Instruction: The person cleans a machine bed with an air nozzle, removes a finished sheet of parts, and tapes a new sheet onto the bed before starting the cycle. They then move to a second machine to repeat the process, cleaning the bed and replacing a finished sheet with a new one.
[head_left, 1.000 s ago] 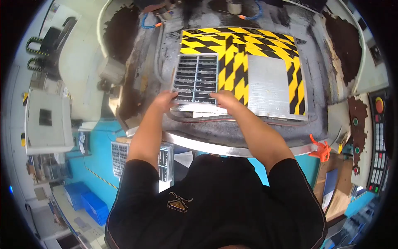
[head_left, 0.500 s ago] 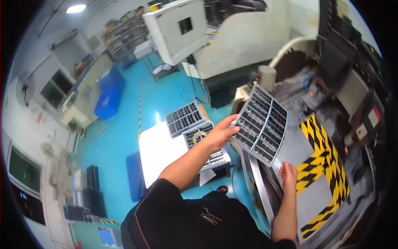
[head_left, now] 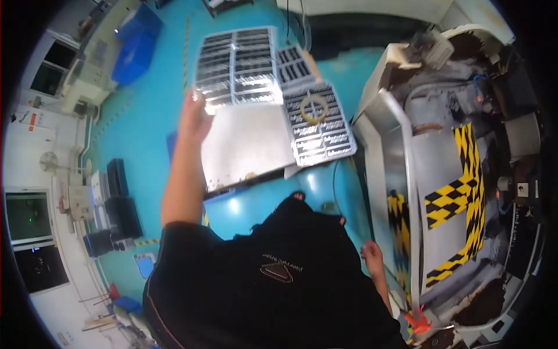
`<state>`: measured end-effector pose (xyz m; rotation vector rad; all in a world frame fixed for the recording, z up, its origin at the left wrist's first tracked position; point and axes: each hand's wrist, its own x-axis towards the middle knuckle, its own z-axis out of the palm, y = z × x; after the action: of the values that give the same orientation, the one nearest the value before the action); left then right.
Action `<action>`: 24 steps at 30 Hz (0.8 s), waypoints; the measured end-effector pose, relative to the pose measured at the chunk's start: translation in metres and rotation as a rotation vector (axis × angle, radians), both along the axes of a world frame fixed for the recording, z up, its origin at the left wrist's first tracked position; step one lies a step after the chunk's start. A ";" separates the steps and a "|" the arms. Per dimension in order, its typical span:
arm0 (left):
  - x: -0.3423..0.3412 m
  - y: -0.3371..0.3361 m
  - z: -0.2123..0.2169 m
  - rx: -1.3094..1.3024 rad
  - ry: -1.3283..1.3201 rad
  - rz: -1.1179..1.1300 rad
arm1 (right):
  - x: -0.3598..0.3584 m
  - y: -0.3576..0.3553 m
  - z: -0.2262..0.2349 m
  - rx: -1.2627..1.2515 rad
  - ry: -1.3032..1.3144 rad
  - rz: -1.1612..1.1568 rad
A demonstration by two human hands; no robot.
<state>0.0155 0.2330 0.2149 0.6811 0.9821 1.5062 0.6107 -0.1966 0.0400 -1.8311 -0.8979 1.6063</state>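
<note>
My left hand grips the near left corner of a flat framed panel with rows of dark rectangular cells, held over the far end of a pale tabletop. A second panel of the same kind lies at the table's right side, with a ring-shaped roll of tape on top. Partly behind them rests a further dark-celled panel. My right hand hangs low beside my body, fingers curled in, and nothing shows in it.
To my right stands an open machine with a metal front rail and yellow-black hazard tape. Blue bins sit at the far left. Dark boxes stand on the left floor. A cable runs along the floor between table and machine.
My left hand has carried the panel from the machine side leftward over the table. My right hand has dropped back from the machine toward my body. The view has turned right and down.
</note>
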 end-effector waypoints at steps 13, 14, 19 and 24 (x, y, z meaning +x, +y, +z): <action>-0.128 -0.155 -0.209 -0.858 0.244 0.122 | 0.136 -0.248 0.092 0.193 -0.846 -1.467; -0.137 -0.157 -0.220 -1.098 0.741 -0.153 | 0.131 -0.227 0.115 0.112 -0.870 -1.462; -0.145 -0.085 -0.213 -0.637 1.658 -0.212 | 0.084 -0.088 0.303 0.651 -0.359 -1.129; 0.001 0.016 -0.165 -0.094 1.415 -0.621 | -0.026 0.024 0.460 0.065 -0.011 0.180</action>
<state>0.0160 0.2491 0.0497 1.8570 1.5948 0.2486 0.5849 -0.1731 0.4997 -1.7584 -1.1342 1.6546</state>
